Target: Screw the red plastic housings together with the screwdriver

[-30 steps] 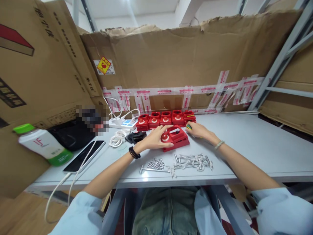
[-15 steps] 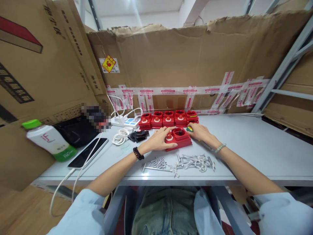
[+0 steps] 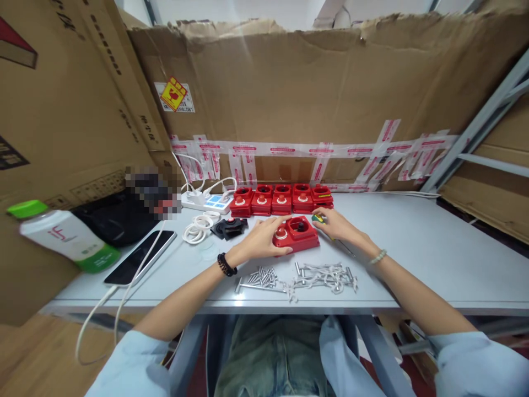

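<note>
A red plastic housing (image 3: 298,234) lies flat on the grey table (image 3: 413,248), with a white-ringed red button and a black part in its top. My left hand (image 3: 262,240) grips its left side, thumb along the front edge. My right hand (image 3: 335,225) rests just right of it, fingers closed round a screwdriver with a green and yellow handle (image 3: 317,219); its shaft (image 3: 345,247) runs under my wrist. Behind stands a row of several red housings (image 3: 281,199).
Loose screws and metal pins (image 3: 303,275) lie near the front edge. Black parts (image 3: 229,226), coiled white cable (image 3: 200,227), a power strip (image 3: 204,202), a phone (image 3: 140,256), a lying bottle (image 3: 61,238) and a black bag (image 3: 119,216) fill the left. Cardboard walls stand behind and left.
The red housing was tilted up a second ago and now lies flat on the table. Both hands stayed at its sides; the camera shifted slightly.
</note>
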Tool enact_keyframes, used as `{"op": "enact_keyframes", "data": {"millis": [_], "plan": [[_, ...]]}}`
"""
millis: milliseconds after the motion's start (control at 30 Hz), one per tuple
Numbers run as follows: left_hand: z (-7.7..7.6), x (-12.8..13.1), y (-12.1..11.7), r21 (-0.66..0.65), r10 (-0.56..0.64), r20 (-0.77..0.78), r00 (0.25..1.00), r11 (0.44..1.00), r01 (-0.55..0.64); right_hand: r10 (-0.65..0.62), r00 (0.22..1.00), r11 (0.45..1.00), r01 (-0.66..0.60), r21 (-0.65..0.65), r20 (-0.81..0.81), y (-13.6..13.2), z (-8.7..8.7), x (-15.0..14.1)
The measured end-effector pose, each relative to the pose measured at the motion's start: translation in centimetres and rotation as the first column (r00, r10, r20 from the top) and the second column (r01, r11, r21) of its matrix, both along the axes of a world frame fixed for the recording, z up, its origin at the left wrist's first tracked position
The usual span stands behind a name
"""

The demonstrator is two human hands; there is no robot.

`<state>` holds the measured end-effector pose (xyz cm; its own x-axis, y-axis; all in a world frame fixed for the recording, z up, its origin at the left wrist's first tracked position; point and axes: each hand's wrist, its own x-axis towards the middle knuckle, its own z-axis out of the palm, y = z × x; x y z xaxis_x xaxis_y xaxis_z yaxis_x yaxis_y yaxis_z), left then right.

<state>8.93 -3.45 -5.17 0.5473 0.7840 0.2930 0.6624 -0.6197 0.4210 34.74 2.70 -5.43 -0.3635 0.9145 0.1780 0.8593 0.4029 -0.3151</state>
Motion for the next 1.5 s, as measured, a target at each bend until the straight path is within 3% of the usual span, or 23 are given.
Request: {"op": "enact_keyframes", "data": {"millis": [200,467,767,1067,1133,1200,1267,1333,1500], "plan": [[0.0,-0.3,0.3,0.024,-0.017,-0.008,1.0,1.0,0.017,-0.018,0.989,0.999,0.022,0.025,-0.145,-0.3,-0.6,-0.1],[0.0,-0.4,0.3,0.018,-0.015,0.003,1.0,1.0,0.015,-0.028,0.956,0.991,0.064,0.115,-0.292,0.8,0.4,-1.7],[0.2,-0.3,0.6,0.013,-0.016,-0.027,1.0,1.0,0.017,0.084,0.958,0.978,-0.025,0.208,-0.276,1.7,0.0,0.5],[-0.2,-0.3,1.0,0.035,-0.017,0.04,0.999,0.999,0.016,0.142,0.933,0.968,-0.062,0.243,-0.332,1.2,1.1,0.2],[-0.3,-0.5,1.2,0.046,-0.018,0.064,0.998,0.999,0.015,0.183,0.902,0.973,-0.108,0.206,-0.39,0.8,1.2,-0.3],[-0.4,-0.7,1.4,0.052,-0.021,0.094,0.995,0.999,0.016,0.193,0.825,0.981,-0.162,0.105,-0.531,0.3,1.4,-0.9],[-0.5,-0.9,1.7,0.047,-0.035,0.128,0.991,0.998,0.029,0.141,0.726,0.976,-0.215,-0.026,-0.673,-0.1,1.7,-1.3],[-0.6,-1.0,1.8,0.041,-0.053,0.161,0.985,0.998,0.047,0.088,0.673,0.953,-0.272,-0.135,-0.734,-0.4,1.9,-1.5],[-0.9,-1.2,1.7,0.023,-0.057,0.154,0.986,0.998,0.054,0.183,0.747,0.883,-0.41,-0.227,-0.639,-1.3,2.1,-1.4]]}}
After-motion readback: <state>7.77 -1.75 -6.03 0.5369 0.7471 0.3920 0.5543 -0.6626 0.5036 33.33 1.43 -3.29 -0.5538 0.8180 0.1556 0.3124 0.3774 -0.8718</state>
